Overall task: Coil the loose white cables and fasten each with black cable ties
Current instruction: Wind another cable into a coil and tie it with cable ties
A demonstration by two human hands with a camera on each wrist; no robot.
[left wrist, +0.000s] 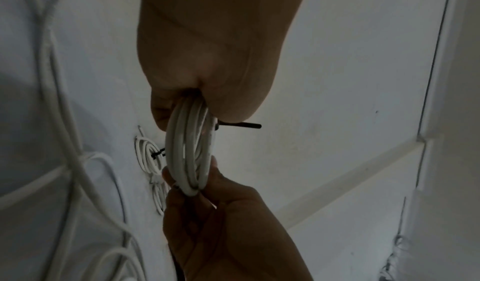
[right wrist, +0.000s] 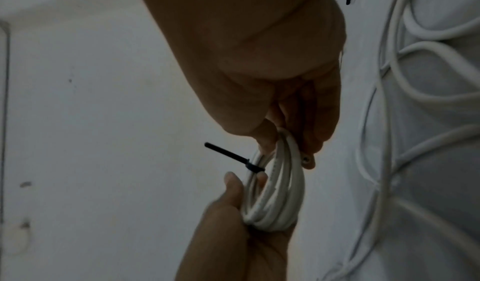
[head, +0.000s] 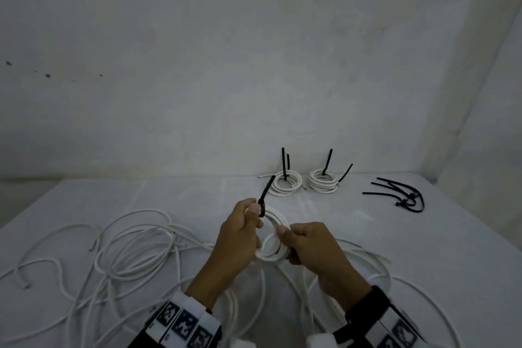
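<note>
Both hands hold a small white cable coil (head: 272, 237) above the table. My left hand (head: 240, 230) grips its left side, where a black cable tie (head: 265, 196) is wrapped round the strands, its tail sticking up. My right hand (head: 303, 241) pinches the coil's right side, thumb on top. The left wrist view shows the coil (left wrist: 188, 152) edge-on between the two hands, the tie's tail (left wrist: 240, 125) pointing right. In the right wrist view the coil (right wrist: 275, 189) hangs from my right fingers (right wrist: 309, 133), and the tie (right wrist: 231, 157) juts left.
Two tied coils (head: 282, 185) (head: 323, 183) stand at the table's far edge by the white wall. A pile of spare black ties (head: 401, 196) lies to the right. Loose white cables (head: 132, 248) sprawl over the left and near part of the table.
</note>
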